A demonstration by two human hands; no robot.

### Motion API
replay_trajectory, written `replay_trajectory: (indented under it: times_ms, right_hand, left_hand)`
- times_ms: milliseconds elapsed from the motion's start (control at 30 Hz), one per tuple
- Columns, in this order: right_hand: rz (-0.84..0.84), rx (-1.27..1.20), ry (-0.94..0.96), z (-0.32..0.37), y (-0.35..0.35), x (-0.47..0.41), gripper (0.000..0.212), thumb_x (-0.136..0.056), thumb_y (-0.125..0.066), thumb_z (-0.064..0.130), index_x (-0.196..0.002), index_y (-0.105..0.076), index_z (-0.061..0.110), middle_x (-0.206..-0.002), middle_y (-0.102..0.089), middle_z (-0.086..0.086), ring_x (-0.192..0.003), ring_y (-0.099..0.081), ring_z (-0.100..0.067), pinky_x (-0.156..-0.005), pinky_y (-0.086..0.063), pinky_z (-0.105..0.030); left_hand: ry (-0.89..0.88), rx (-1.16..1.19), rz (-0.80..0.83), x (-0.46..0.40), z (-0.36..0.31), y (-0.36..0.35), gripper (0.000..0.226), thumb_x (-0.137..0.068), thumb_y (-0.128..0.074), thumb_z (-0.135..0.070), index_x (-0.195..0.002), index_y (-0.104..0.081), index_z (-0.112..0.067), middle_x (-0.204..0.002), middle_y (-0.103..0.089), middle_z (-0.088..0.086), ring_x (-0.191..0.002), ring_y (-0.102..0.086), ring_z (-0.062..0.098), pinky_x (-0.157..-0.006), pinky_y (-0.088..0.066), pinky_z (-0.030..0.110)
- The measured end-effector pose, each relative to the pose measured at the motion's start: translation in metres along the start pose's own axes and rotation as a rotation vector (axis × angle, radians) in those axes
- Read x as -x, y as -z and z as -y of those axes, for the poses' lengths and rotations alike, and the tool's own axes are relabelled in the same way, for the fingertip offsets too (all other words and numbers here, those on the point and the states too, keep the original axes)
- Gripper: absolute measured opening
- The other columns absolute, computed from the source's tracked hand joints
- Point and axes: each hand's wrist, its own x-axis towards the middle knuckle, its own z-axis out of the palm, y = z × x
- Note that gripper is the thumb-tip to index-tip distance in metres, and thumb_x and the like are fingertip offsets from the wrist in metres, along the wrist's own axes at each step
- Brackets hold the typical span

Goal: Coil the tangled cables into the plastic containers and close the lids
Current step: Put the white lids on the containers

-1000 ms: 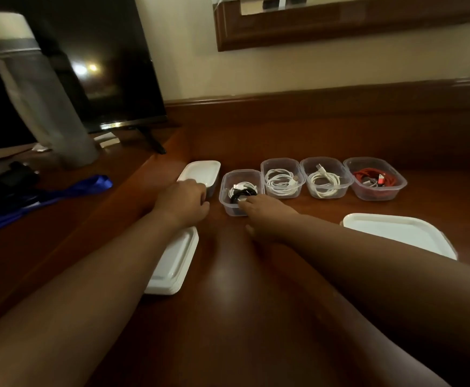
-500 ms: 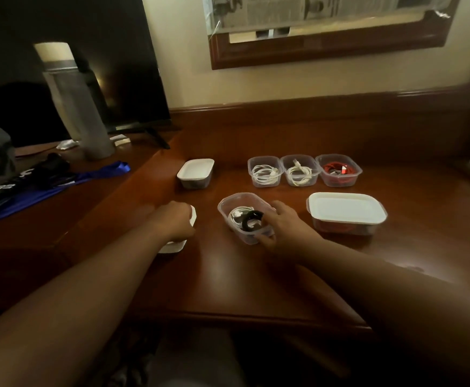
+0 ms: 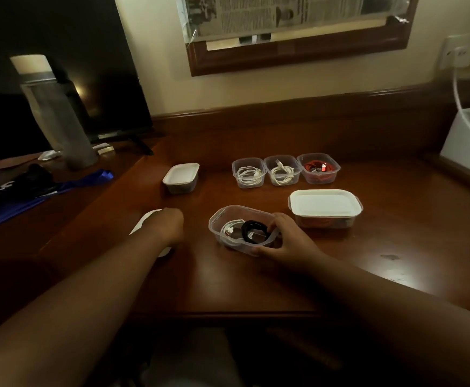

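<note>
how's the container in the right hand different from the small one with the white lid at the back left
The held container has no lid on, so its white cable and black cable show; the lidded container is covered and its contents cannot be seen. The right hand grips the held one at its near rim; nothing touches the lidded one. Both are small clear plastic tubs on the desk.

Newspaper sheet (image 3: pixel 284 12) showing dense printed columns behind the wooden frame (image 3: pixel 298 55), lettering too small for reading, no other text appearing
</note>
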Motion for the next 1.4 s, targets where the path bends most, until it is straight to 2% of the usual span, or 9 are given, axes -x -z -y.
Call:
replay_trajectory:
  times_ms: [267, 400, 500, 667, 767, 867, 1100, 1267, 1400]
  right_hand:
    - [-0.007, -0.111, -0.047, -0.003, -0.001, 0.002, 0.060, -0.072, -0.082, 0.046, -0.120, -0.047, 0.032, -0.125, -0.054, 0.010, -0.108, -0.055, -0.006, -0.073, -0.048, -0.013]
    - [0.008, -0.115, -0.079, -0.002, 0.000, 0.003, 0.102, -0.072, -0.083, 0.046, -0.152, -0.023, 0.024, -0.155, -0.036, 0.002, -0.133, -0.043, -0.013, -0.102, -0.043, -0.024]
    - [0.046, -0.102, -0.101, 0.000, 0.002, 0.003, 0.115, -0.073, -0.082, 0.047, -0.157, -0.005, 0.028, -0.162, -0.022, 0.003, -0.145, -0.031, -0.018, -0.112, -0.036, -0.034]
    - [0.033, -0.203, -0.050, 0.005, 0.004, 0.011, 0.091, -0.079, -0.081, 0.033, -0.148, -0.022, 0.033, -0.137, -0.035, 0.025, -0.121, -0.037, 0.012, -0.086, -0.031, 0.005]
    - [0.005, -0.187, -0.054, 0.005, 0.003, 0.012, 0.096, -0.078, -0.081, 0.040, -0.152, -0.021, 0.032, -0.141, -0.034, 0.026, -0.124, -0.032, 0.013, -0.095, -0.027, -0.005]
    - [-0.007, -0.152, -0.030, 0.005, 0.005, 0.012, 0.077, -0.080, -0.081, 0.029, -0.134, -0.027, 0.041, -0.120, -0.035, 0.034, -0.099, -0.036, 0.033, -0.078, -0.026, 0.009]
    - [0.011, -0.093, -0.101, 0.002, 0.000, 0.007, 0.081, -0.078, -0.080, 0.039, -0.143, -0.036, 0.022, -0.143, -0.046, 0.000, -0.117, -0.046, -0.008, -0.095, -0.041, -0.021]
    - [0.061, -0.163, -0.117, 0.004, 0.006, 0.006, 0.066, -0.085, -0.063, 0.037, -0.144, -0.036, 0.025, -0.149, -0.040, -0.003, -0.120, -0.052, -0.019, -0.103, -0.047, -0.039]
    - [0.020, -0.204, -0.164, 0.005, 0.003, 0.003, 0.044, -0.099, -0.051, 0.039, -0.141, -0.041, 0.028, -0.147, -0.043, -0.001, -0.124, -0.051, -0.020, -0.104, -0.048, -0.042]
  left_hand:
    - [-0.006, 0.092, -0.132, 0.015, -0.009, 0.013, 0.058, -0.088, -0.061, -0.017, -0.143, -0.047, -0.024, -0.134, -0.060, 0.006, -0.115, -0.062, 0.028, -0.090, -0.052, 0.038]
    - [-0.150, 0.336, -0.317, 0.036, -0.033, 0.030, 0.035, -0.083, -0.062, -0.018, -0.117, -0.063, -0.024, -0.118, -0.066, 0.003, -0.103, -0.064, 0.028, -0.074, -0.044, 0.030]
    - [-0.389, 0.365, -0.395, 0.052, -0.056, 0.034, 0.022, -0.080, -0.062, -0.017, -0.101, -0.065, -0.024, -0.104, -0.065, -0.001, -0.095, -0.061, 0.023, -0.071, -0.040, 0.029]
    - [-0.645, 0.277, -0.449, 0.051, -0.077, 0.017, 0.025, -0.074, -0.050, -0.031, -0.094, -0.064, -0.025, -0.101, -0.066, -0.004, -0.101, -0.058, 0.020, -0.077, -0.033, 0.030]
    - [-0.710, 0.328, -0.433, 0.046, -0.081, 0.009, 0.022, -0.074, -0.051, -0.029, -0.092, -0.063, -0.023, -0.097, -0.065, -0.003, -0.099, -0.056, 0.020, -0.078, -0.030, 0.029]
    - [-0.727, 0.430, -0.379, 0.042, -0.078, 0.004, 0.021, -0.074, -0.052, -0.026, -0.090, -0.065, -0.022, -0.102, -0.061, -0.004, -0.102, -0.052, 0.018, -0.082, -0.035, 0.032]
    - [-0.643, 0.676, -0.188, 0.038, -0.076, 0.008, 0.012, -0.082, -0.054, -0.039, -0.071, -0.051, -0.039, -0.121, -0.058, -0.009, -0.118, -0.050, 0.010, -0.102, -0.042, 0.042]
    - [-0.528, 0.541, -0.196, 0.027, -0.086, 0.009, 0.037, -0.087, -0.063, -0.058, -0.110, -0.052, -0.031, -0.135, -0.046, -0.007, -0.128, -0.041, 0.016, -0.107, -0.038, 0.042]
    - [-0.492, 0.384, -0.083, 0.019, -0.088, 0.005, 0.076, -0.088, -0.045, -0.072, -0.150, -0.024, -0.034, -0.165, -0.009, -0.005, -0.152, -0.005, 0.016, -0.122, -0.007, 0.044]
